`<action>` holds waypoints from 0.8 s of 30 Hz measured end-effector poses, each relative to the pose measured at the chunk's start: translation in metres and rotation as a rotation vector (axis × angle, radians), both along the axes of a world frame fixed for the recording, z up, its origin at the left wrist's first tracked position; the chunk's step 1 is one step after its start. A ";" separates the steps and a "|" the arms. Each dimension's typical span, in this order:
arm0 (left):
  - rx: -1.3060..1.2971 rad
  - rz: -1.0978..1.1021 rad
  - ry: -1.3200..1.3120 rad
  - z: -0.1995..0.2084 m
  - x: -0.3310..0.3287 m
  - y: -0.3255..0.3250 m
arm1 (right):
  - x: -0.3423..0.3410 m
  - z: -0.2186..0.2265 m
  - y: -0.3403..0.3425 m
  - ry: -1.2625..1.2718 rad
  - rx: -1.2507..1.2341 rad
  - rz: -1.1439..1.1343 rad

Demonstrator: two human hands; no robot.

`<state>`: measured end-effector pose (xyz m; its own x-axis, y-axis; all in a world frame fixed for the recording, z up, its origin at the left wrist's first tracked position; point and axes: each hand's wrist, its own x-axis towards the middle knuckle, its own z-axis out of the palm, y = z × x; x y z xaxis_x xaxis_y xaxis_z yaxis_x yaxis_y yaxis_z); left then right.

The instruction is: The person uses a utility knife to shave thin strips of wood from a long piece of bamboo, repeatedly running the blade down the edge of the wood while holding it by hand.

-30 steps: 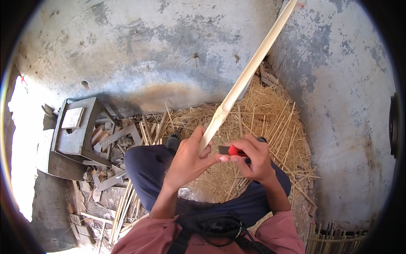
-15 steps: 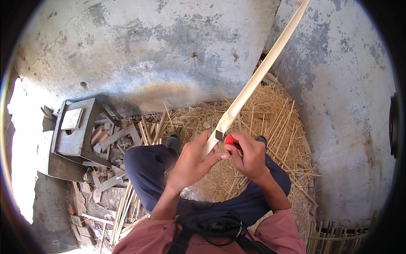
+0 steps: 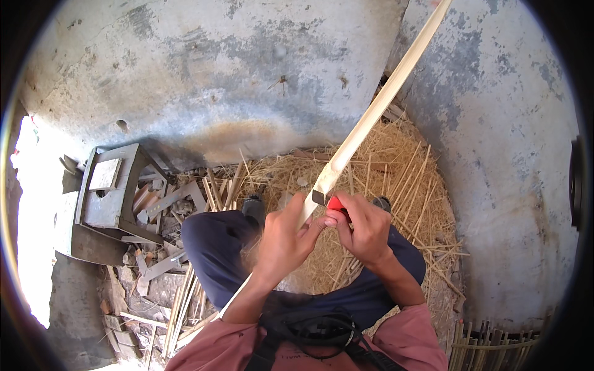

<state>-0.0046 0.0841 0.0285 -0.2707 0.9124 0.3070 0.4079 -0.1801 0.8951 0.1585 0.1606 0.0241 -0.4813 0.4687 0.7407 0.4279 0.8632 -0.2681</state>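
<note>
- Blade of the red-handled knife: seemingly touching the pale split strip, just below its node; it no longer stands apart by the left thumb, as a second earlier.
- Right hand: grip closed around the knife's handle, its thumb close beside the left thumb; its position barely differs from half a second earlier.
- Left hand: grip wrapped around the strip below the blade. A pale length, newly visible beside the left forearm, is probably the strip's near end.
- Strip: held aloft over the straw on the floor, its far part slanting past the floor's far right corner, where the walls meet; its tip reaches the top of the view.
- Meaning, as judged from here: the knife appears to have passed from approach to contact, the left hand steadying the strip; whether the edge is biting cannot be told.
</note>
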 end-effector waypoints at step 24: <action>-0.012 -0.124 -0.142 -0.012 -0.002 0.010 | -0.003 -0.011 0.004 0.043 -0.227 0.033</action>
